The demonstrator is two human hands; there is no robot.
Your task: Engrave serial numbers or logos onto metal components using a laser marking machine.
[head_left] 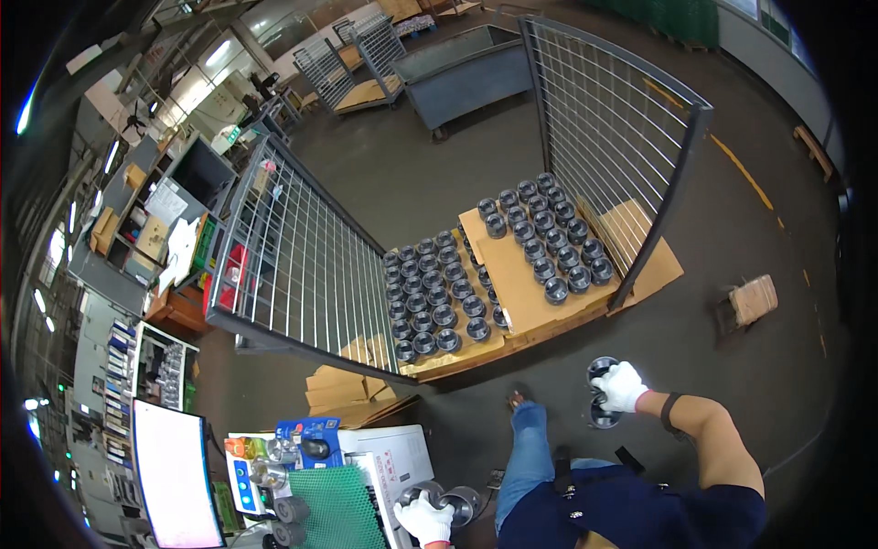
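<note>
1 head-worn fisheye view, facing down and forward; left hand (425,520), right hand (622,388) near, mesh cart (681,160) farther off.

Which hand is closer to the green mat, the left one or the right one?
The left hand. It's just right of the green mat; the right hand is much farther right, past the leg.

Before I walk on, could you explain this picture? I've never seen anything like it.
There's no robot: a wide camera on a person's head looks down, which makes straight edges bend. Below are that person's white-gloved right hand and left hand. The right holds two dark round parts; the left is on two similar greyish parts, near a green mat. Ahead, a mesh-sided cart carries rows of round parts, some on cardboard.
</note>
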